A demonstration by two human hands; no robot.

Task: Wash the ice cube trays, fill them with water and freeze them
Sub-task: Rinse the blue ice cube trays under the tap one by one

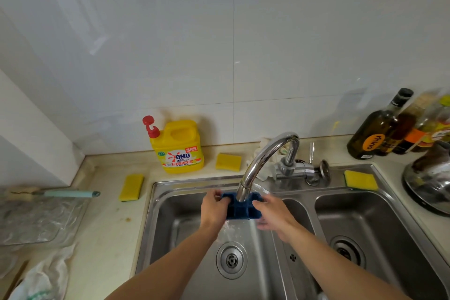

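Note:
A dark blue ice cube tray (239, 209) is held right under the spout of the chrome tap (265, 161), over the left basin of the steel sink (155, 217). My left hand (214, 209) grips the tray's left edge, fingers curled over its rim. My right hand (272, 214) grips the tray's right edge. Water spills off the tray's lower edge and splashes into the basin above the drain (231, 260). The tray's far side is hidden behind the spout.
A yellow detergent jug (179, 148) with a red pump stands behind the sink. Yellow sponges lie at the left (131, 187), at the back (228, 161) and on the sink's right rim (360, 180). Bottles (379, 129) and a steel lid (431, 178) crowd the right counter. A brush (68, 193) lies left.

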